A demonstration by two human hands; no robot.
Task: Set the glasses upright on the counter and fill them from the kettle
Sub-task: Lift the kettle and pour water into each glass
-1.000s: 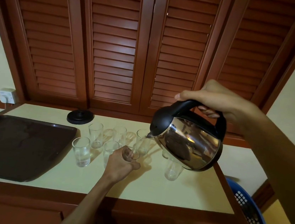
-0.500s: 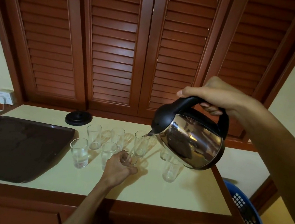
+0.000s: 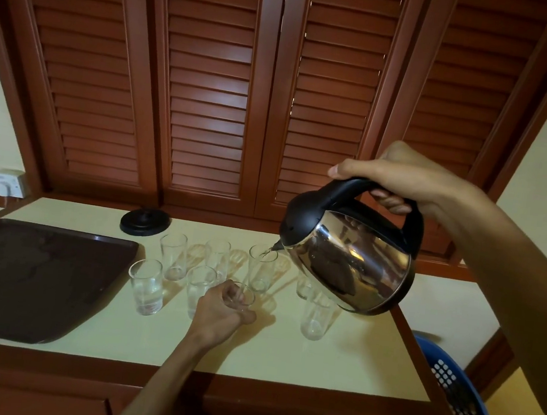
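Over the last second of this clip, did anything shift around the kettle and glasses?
Hardly. The right hand keeps the kettle tilted, its spout at the rim of the back-row glass; any drift looks like head-camera motion. The left hand still grips the front glass. The tray and the other glasses stayed put.

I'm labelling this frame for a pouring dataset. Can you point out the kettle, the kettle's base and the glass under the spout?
kettle (image 3: 357,269): head view, shiny steel belly.
kettle's base (image 3: 145,222): head view, black top surface.
glass under the spout (image 3: 259,274): head view, clear side wall.
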